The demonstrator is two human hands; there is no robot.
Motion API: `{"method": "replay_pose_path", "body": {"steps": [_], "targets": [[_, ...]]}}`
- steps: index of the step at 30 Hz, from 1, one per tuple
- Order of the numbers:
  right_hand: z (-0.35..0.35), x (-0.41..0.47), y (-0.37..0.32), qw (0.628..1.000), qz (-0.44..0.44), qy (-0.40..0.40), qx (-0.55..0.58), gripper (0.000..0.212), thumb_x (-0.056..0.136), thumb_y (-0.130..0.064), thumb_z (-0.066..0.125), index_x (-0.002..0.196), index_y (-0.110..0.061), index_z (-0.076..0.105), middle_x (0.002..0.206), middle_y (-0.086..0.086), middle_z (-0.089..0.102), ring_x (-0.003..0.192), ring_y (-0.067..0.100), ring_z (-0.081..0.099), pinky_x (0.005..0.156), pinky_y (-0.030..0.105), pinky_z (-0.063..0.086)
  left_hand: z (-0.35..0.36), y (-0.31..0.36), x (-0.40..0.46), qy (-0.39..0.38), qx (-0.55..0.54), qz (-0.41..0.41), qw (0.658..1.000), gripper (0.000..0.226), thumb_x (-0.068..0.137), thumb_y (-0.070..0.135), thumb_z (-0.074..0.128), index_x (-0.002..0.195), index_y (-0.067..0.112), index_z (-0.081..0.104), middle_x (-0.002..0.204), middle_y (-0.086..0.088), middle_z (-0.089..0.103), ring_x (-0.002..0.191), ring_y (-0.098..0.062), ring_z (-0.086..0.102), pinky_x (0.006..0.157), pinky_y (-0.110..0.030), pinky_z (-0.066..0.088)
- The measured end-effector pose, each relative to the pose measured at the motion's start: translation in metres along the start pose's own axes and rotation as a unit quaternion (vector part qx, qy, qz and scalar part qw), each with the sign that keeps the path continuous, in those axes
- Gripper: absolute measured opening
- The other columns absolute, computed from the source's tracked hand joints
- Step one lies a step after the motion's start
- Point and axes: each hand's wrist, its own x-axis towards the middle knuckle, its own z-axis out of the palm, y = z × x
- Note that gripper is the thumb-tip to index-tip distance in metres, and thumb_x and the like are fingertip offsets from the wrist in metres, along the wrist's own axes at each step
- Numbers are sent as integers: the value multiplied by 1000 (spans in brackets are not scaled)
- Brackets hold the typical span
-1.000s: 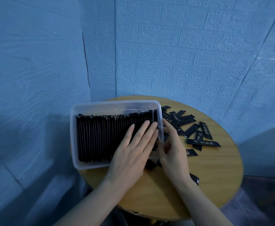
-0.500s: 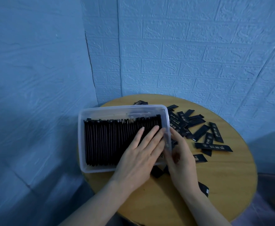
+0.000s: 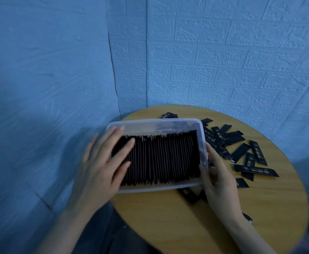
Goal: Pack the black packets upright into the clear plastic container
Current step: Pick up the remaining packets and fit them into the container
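Left hand flat, fingers straight, on the upright packets at the container's left end; right hand gripping its right wall, nearer the loose packets

Dim frame with a cold blue cast on my feed. The wall is brightest upper right and falls off to dark in the lower left corner. Soft shadow patch on the wall left of centre, another at the right edge past the desk. Left hand is motion-blurred, fingers smeared; right hand reads sharper. Wide-angle bend shows in the brick lines toward the edges. No glare; black packets lose detail.
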Motion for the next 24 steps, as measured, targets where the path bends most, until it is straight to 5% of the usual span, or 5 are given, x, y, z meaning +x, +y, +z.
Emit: {"method": "replay_pose_path", "body": {"steps": [4, 7, 11, 17, 24], "targets": [[-1, 0, 2, 1000, 0, -15, -15, 57, 96, -20, 48, 147, -39, 30, 86, 1, 65, 61, 17, 57, 46, 35, 48, 13, -11, -12, 7, -163, -93, 982, 46, 96, 30, 47, 141, 18, 50, 161, -13, 18, 150, -26, 16, 121, -37, 17], [0, 2, 3, 1000, -2, -21, -18, 55, 96, -27, 44, 147, -39, 29, 98, 0, 66, 72, 25, 64, 51, 49, 52, 17, -3, -14, -16, -295, -156, 943, 51, 97, 37, 44, 147, 35, 38, 164, 0, 5, 151, -13, 3, 118, -15, 7], [4, 9, 1, 999, -9, -12, -32, 53, 95, -33, 41, 147, -40, 29, 109, -10, 64, 73, 28, 65, 54, 52, 54, 15, 2, -7, -24, -404, -219, 888, 49, 94, 44, 42, 139, 59, 33, 159, 11, 22, 145, 7, 11, 108, -2, 12], [13, 30, -12, 1000, -13, -21, -16, 52, 97, -31, 42, 147, -40, 30, 115, -12, 64, 62, 24, 64, 52, 51, 53, 12, -4, -3, 93, -450, -269, 846, 65, 92, 18, 50, 138, 62, 34, 144, 36, 37, 140, 8, 27, 112, -9, 21], [30, 42, -11, 999, -1, -45, -16, 53, 100, -21, 45, 140, -52, 31, 102, 2, 69, 57, 24, 58, 55, 53, 50, 17, -16, -4, 87, -541, -359, 756, 52, 96, 33, 55, 141, 46, 34, 148, 33, 33, 139, 11, 26, 117, -24, 18]]}}
